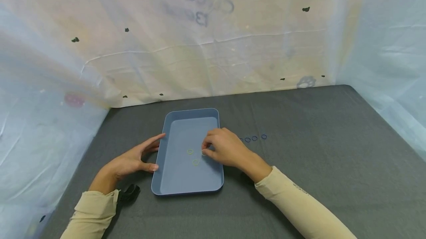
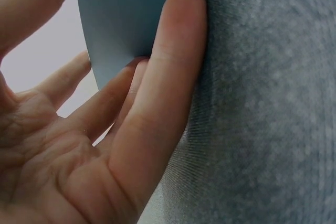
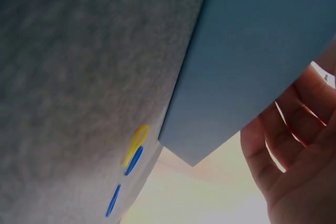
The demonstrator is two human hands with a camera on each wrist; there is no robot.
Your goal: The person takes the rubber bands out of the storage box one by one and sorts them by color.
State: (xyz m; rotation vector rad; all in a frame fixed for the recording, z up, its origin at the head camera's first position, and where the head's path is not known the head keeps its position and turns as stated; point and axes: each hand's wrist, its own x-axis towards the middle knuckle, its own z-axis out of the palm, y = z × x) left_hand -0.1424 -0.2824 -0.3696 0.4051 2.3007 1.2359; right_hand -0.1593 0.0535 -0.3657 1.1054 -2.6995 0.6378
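A blue-grey tray (image 1: 176,179) lies on the dark cloth. My left hand (image 1: 129,161) touches its left side with spread, mostly straight fingers, and in the left wrist view the fingertips rest against the tray wall. Over the right part of the tray, my right hand (image 1: 227,148) has thumb and index finger brought together on a thin, pale yellow rubber band (image 1: 203,154), partly hidden by the fingertips. Two more yellow rubber bands, one (image 1: 190,154) above the other (image 1: 195,165), lie on the tray floor.
Several blue rubber bands (image 1: 264,139) lie in a row right of the tray. The right wrist view shows a yellow band (image 3: 127,158) beside blue ones outside it. A black strap-like object (image 1: 129,194) sits by the left wrist. Pale sheeting (image 1: 233,61) walls the table.
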